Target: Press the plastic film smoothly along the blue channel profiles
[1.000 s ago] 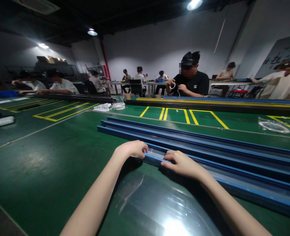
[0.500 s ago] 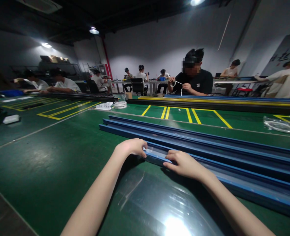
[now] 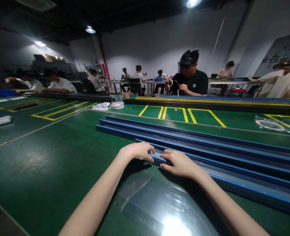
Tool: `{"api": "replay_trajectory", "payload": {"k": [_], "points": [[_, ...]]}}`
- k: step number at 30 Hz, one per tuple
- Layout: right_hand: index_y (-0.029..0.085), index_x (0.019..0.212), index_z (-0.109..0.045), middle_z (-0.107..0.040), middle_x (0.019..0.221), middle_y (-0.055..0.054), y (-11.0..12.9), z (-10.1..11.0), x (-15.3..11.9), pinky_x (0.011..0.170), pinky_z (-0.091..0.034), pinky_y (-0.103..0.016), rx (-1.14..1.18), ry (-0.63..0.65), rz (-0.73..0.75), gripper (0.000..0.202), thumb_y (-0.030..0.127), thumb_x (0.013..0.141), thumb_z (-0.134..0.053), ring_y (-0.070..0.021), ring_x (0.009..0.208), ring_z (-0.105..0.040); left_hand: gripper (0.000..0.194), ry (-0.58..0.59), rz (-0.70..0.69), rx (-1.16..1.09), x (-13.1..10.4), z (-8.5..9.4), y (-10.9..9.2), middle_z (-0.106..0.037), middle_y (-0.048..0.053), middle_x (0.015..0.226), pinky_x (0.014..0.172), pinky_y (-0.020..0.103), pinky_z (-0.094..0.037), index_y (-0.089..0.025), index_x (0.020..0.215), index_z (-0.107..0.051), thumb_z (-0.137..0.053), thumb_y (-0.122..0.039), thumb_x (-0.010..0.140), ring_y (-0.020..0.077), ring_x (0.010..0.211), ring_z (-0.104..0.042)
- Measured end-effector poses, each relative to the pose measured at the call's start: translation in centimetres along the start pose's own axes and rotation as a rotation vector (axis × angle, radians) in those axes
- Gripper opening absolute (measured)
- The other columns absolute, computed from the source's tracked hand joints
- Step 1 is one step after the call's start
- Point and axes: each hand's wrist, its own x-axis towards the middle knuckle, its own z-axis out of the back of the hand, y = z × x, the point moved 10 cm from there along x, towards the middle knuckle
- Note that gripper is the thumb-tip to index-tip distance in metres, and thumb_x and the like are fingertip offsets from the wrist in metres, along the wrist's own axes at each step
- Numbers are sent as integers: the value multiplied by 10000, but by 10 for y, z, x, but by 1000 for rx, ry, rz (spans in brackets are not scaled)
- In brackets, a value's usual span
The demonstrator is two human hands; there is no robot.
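Observation:
The nearest of several blue channel-shaped rails (image 3: 245, 187) lies slantwise in front of me on the green table. My left hand (image 3: 140, 151) is closed around the near wall of this rail close to its left end, fingers over the lip and thumb on the outer side. Just to the right, my right hand (image 3: 178, 163) pinches the same wall, fingers inside the channel and thumb outside. A small gap parts the two hands. Behind it, parallel blue rails (image 3: 125, 130) lie side by side. Below my hands a clear plastic sheet (image 3: 137, 200) reflects light.
Farther back lie black rails (image 3: 196, 107), a yellow rail (image 3: 184, 99) and bundles of clear-wrapped cord (image 3: 270, 124). A white object (image 3: 3, 120) lies at left. Across the table a person in black (image 3: 194, 78) holds a white cord; other people sit beyond.
My left hand has slid right along the rail wall, closer to my right hand, which stays in about the same place. The view has turned slightly right.

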Motion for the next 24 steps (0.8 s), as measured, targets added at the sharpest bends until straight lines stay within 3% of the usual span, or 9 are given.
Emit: {"api": "replay_trajectory", "payload": {"k": [5,10,14,18,20,24], "points": [[169,795,-577,-583,799,-55,4,6,-4,619,-332,-235,-51,-49,-18,284,348,815,-358,-148,726,-533,255,-40,36,90,3,-1,-3,-644,5,802,544,195,-368,-215,877,-602,-541,-342,665,148,706,-569],[186,915,-567,-606,876,-67,-2,14,-29,679,-359,-241,11,-47,-57,260,324,811,-374,-163,807,-543,296,-70,59,177,4,-3,-14,-648,82,790,593,258,-398,-171,808,-621,-523,-422,686,225,746,-587],[209,933,-577,-616,876,-66,-30,23,-74,690,-384,-251,13,-55,-146,268,345,809,-382,-171,809,-554,362,-171,-8,253,5,-5,-39,-628,112,905,653,301,-415,-167,911,-583,-474,-463,734,255,815,-584],[213,845,-603,-621,793,-58,-73,36,-130,639,-410,-257,-34,-66,-266,307,400,814,-362,-169,722,-571,242,-279,-196,264,2,-9,-82,-622,54,891,664,284,-416,-192,867,-551,-441,-388,778,208,805,-580],[215,830,-603,-616,794,-54,-95,44,-160,621,-423,-264,-69,-86,-329,340,442,811,-350,-168,705,-571,197,-353,-223,299,-1,-10,-97,-616,41,873,678,293,-412,-189,842,-536,-437,-351,787,197,795,-574],[210,939,-580,-588,963,-75,-130,70,-216,731,-437,-300,-176,-270,-428,385,505,767,-403,-195,861,-553,153,-455,-220,365,-1,-14,-115,-601,31,823,689,313,-400,-181,818,-514,-434,-310,793,192,777,-558]]}}
